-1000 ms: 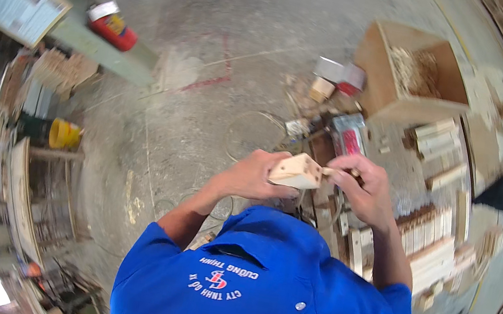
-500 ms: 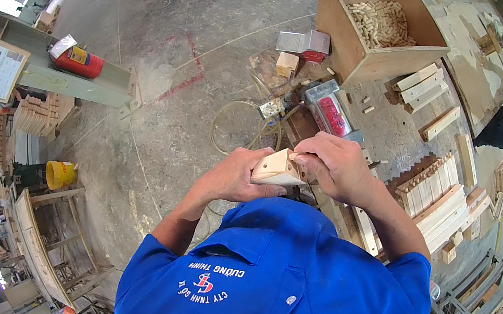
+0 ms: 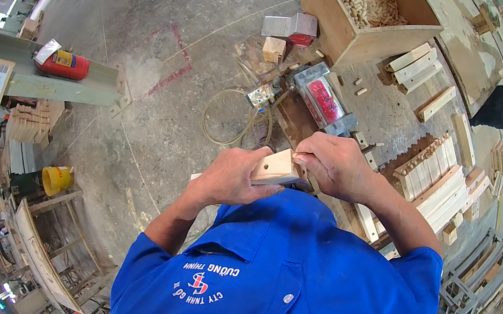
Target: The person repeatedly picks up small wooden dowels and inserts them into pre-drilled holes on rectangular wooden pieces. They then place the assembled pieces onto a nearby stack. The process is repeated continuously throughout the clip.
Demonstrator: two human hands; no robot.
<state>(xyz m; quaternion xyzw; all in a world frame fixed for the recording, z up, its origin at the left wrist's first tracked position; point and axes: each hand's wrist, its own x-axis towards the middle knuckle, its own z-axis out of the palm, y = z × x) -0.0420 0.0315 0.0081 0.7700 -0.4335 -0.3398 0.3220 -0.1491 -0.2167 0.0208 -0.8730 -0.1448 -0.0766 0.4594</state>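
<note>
My left hand [image 3: 231,177] grips a small pale wooden block [image 3: 276,168] with a drilled hole in its face, held in front of my chest. My right hand [image 3: 331,164] is closed against the block's right end, fingers pinched there; what they pinch is hidden. Below the hands is my blue shirt. Just beyond them on the bench lies a grey machine with a red top [image 3: 323,95].
An open wooden crate of short dowels [image 3: 372,7] stands at the top. Stacks of light wooden slats [image 3: 436,176] lie at the right. A coiled hose [image 3: 235,117], a red fire extinguisher [image 3: 69,66] and a yellow bucket [image 3: 56,178] sit on the concrete floor at left.
The view has swung so the crate and bench sit higher and closer. Both hands have stayed together on the block, with the right hand pressing at its end.
</note>
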